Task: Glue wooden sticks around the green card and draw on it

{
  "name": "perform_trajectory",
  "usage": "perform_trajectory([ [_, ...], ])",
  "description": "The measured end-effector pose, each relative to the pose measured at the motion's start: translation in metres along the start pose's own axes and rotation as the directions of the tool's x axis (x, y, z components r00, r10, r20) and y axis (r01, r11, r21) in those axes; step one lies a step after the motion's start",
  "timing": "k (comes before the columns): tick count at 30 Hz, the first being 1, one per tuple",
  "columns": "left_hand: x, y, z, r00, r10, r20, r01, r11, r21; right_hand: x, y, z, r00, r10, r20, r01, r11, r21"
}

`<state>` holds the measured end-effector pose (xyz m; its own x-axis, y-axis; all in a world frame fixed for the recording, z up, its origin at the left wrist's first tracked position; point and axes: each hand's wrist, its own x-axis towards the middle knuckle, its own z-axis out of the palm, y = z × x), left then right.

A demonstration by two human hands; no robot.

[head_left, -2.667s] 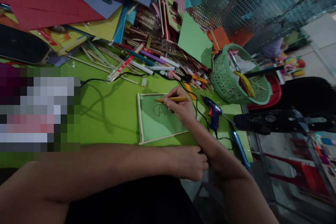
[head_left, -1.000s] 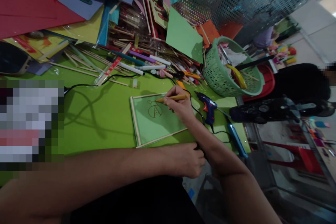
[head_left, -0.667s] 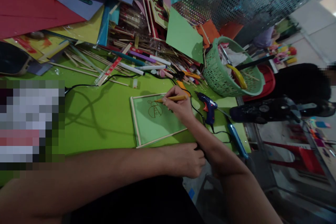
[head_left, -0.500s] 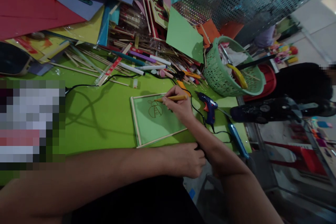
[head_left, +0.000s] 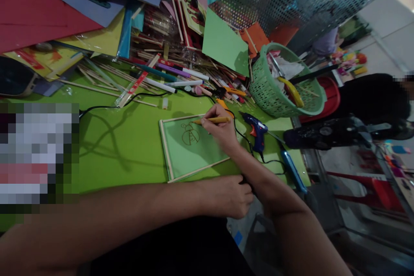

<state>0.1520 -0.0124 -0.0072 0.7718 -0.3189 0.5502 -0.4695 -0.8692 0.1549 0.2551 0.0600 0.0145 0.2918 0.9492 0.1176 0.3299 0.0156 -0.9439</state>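
My right hand point(head_left: 223, 128) pinches an ochre-yellow marker pen point(head_left: 218, 119), its tip down at the upper part of a light green card point(head_left: 187, 161). Thin wooden sticks edge the card. Left of the tip, a brown line drawing point(head_left: 190, 134) shows a round shape with lines inside and smaller rounded shapes above. My left hand point(head_left: 231, 197) is a loose fist just below the card, close to my right forearm. Its curled fingers hide whatever they may hold. A blue glue gun point(head_left: 258, 130) lies right of my right hand.
Markers point(head_left: 186, 83), wooden sticks point(head_left: 100, 78) and coloured paper point(head_left: 224, 43) pile up along the back. A green basket point(head_left: 270, 90) with tools stands at the right. A black cable point(head_left: 129, 97) crosses the table. A person in dark clothing point(head_left: 368, 99) is at the far right.
The pen tip has shifted slightly to the right of the drawing's upper shapes, and a short curved line there looks longer. My left hand stays in place.
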Motion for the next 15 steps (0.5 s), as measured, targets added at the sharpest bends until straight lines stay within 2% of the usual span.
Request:
perform_trajectory([
  [4, -0.0004, 0.0002, -0.0011, 1.000, -0.001, -0.026, 0.001, 1.000, 0.012, 0.0001, -0.0020, -0.0005, 1.000, -0.010, -0.010, 0.010, 1.000, -0.011],
  [11, 0.0002, 0.0001, -0.0025, 0.999, -0.004, 0.045, 0.005, 1.000, -0.014, -0.0002, -0.0036, -0.0029, 1.000, 0.002, 0.021, -0.002, 1.000, 0.013],
  [15, -0.0005, -0.0002, -0.0019, 0.999, -0.004, 0.035, 0.005, 1.000, -0.005, -0.0015, -0.0025, -0.0030, 0.999, 0.019, 0.044, -0.019, 1.000, -0.009],
])
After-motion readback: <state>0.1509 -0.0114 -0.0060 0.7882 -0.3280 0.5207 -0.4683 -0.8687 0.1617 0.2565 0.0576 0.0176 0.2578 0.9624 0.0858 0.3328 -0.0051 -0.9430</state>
